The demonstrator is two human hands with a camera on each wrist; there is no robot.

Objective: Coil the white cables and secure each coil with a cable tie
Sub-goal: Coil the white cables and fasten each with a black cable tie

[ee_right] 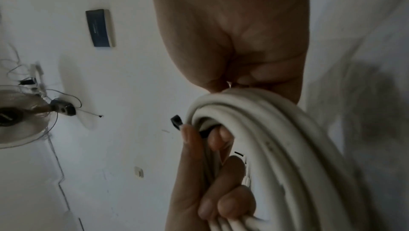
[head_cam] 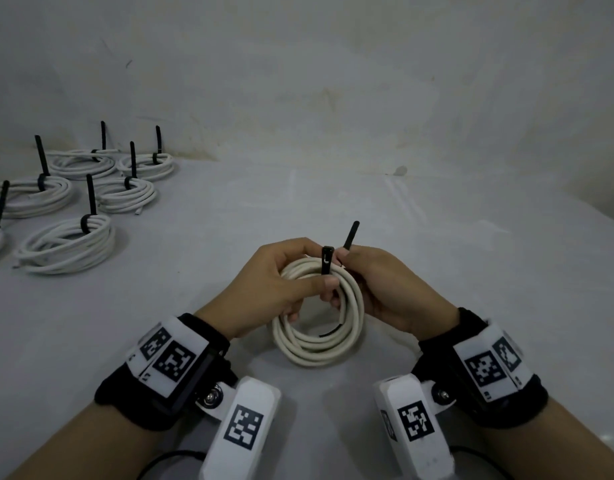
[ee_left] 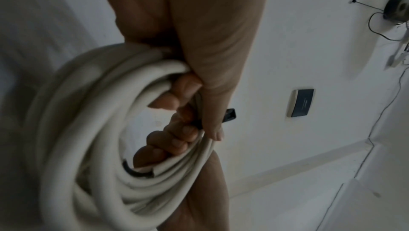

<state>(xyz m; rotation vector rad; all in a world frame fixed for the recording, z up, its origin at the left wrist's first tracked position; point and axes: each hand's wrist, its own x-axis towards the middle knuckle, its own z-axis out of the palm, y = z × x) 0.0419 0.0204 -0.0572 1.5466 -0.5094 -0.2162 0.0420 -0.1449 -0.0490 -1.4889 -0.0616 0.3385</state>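
Note:
A coiled white cable (head_cam: 319,327) hangs between both hands above the table's middle. My left hand (head_cam: 281,285) grips the coil's top, thumb pressing a black cable tie (head_cam: 326,265) against it, the tie's head end sticking up. My right hand (head_cam: 378,289) pinches the tie's tail (head_cam: 350,235), which points up and away. In the left wrist view the fingers (ee_left: 172,140) curl through the coil (ee_left: 92,129), and the tie head (ee_left: 230,115) shows behind the thumb. The right wrist view has the coil (ee_right: 276,138) and the tie head (ee_right: 176,121) by the left thumb.
Several finished coils (head_cam: 66,244) with upright black ties lie at the table's (head_cam: 437,254) far left. A wall rises behind the table. The wrist views show a wall switch (ee_left: 302,102) and a fan (ee_right: 20,114) in the room.

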